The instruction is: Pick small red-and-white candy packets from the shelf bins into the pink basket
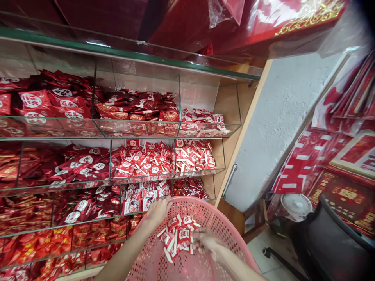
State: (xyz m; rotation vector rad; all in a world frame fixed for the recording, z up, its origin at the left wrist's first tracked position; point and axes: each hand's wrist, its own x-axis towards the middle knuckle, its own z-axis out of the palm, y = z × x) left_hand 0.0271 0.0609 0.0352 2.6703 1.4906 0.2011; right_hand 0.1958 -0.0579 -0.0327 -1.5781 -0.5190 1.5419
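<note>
A pink perforated plastic basket (234,226) is in front of me, below the shelves. My left hand (158,212) is closed over its far left rim, the fingers hooked on the edge. Inside the basket lies a small pile of red and white candy packets (183,236). My right hand (206,242) reaches into the basket from the right. Its loosely bent, parted fingers touch the right side of the pile, and some fingertips are partly hidden. No packet shows clearly gripped in it.
Glass-fronted shelves (140,179) hold several compartments of red packets. Big red boxes (249,23) rest on the glass top. At right are a grey wall (269,113), a wooden stool (256,220), a black chair (331,238) and hanging red goods (304,156).
</note>
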